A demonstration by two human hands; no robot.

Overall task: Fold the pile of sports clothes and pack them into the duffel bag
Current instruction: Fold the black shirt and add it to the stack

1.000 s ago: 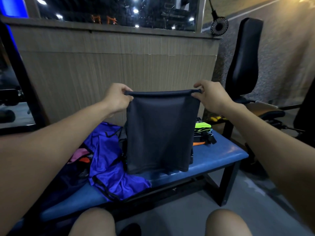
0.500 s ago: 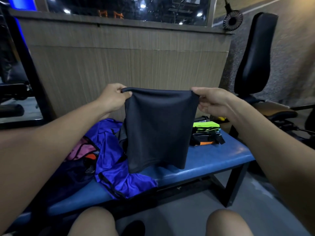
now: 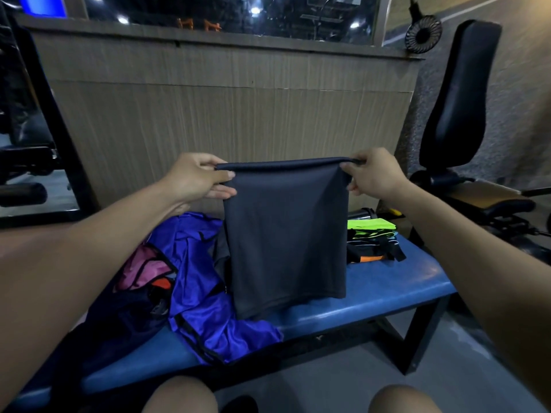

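Above the blue padded table (image 3: pixel 387 281), a dark grey garment (image 3: pixel 286 234) hangs doubled over, pinched at its two top corners: left hand (image 3: pixel 198 178) on one, right hand (image 3: pixel 374 174) on the other. Held taut like that, I'd say, so the fold drops straight and the edges line up. Its hem hangs just above the padding. A purple jersey (image 3: pixel 205 293) waits crumpled at the left; folded neon clothes (image 3: pixel 371 236) sit stacked at the right. The duffel bag I can't make out for certain.

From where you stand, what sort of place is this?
Most likely a gym: a blue padded bench holds sports clothes, a black padded exercise seat stands to the right, and more dark equipment sits at left.
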